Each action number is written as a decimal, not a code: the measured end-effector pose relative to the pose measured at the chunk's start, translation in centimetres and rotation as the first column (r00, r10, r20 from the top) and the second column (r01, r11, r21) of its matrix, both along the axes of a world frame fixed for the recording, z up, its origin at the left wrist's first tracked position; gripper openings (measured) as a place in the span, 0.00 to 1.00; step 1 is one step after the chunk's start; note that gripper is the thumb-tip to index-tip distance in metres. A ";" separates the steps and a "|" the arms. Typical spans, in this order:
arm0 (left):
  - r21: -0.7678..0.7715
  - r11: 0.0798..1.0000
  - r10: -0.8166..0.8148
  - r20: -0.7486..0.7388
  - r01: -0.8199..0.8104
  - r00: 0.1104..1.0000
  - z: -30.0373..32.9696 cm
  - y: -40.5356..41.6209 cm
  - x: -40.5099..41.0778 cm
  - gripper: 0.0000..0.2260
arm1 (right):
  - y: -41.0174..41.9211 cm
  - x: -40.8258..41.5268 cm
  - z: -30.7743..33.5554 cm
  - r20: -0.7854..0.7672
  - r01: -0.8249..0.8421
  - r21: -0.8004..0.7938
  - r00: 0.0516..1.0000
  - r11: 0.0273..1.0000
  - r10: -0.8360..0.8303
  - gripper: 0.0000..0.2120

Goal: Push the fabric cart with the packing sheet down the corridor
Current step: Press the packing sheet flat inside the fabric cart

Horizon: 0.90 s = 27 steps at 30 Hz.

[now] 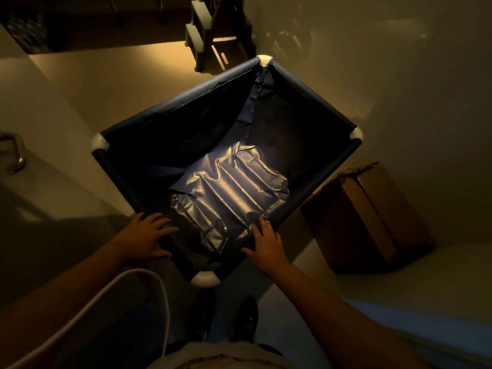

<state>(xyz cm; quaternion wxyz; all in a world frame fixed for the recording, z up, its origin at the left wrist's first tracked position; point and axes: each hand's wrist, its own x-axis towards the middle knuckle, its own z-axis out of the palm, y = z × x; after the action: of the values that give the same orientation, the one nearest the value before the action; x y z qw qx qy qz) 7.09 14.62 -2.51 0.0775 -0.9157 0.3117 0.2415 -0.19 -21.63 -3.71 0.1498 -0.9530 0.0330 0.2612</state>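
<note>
A dark blue fabric cart [314, 102] with white corner joints stands turned like a diamond right in front of me. A shiny silver packing sheet [229, 198], ribbed with air cushions, lies on the cart's bottom. My left hand [146, 238] rests with fingers spread on the near-left rail. My right hand [266, 245] lies on the near-right rail, its fingers over the rail's edge and touching the sheet's corner. The nearest white corner [205, 278] sits between my two hands.
A brown cardboard box [372, 217] stands on the floor close to the cart's right side. A grey step stool [213, 30] is ahead beyond the far corner. A wall with a metal door handle [14, 153] runs along the left. A white cable [149, 286] hangs near my left arm.
</note>
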 end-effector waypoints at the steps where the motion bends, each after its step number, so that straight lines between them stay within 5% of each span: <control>1: 0.000 1.000 0.003 -0.009 -0.003 1.000 -0.1 0.7 0.1 0.36 | 0.4 -0.3 -0.1 0.000 -0.001 0.004 1.000 1.000 0.001 0.40; 17: -0.026 0.992 0.125 0.051 -0.124 0.991 -3.8 -0.7 -0.2 0.30 | 1.1 -0.3 -0.7 0.002 0.132 -0.064 0.991 0.989 -0.133 0.41; 27: -0.148 0.964 0.229 0.052 -0.219 0.972 -4.4 -3.8 0.2 0.27 | 0.0 1.1 -0.3 0.005 0.079 -0.042 0.997 0.996 -0.079 0.34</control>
<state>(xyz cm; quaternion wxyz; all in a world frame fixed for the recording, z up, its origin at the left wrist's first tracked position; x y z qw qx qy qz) 7.24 10.86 -6.89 -0.0049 -0.9560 0.2198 0.1945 0.92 -21.65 -4.00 0.1399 -0.9543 0.0759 0.2529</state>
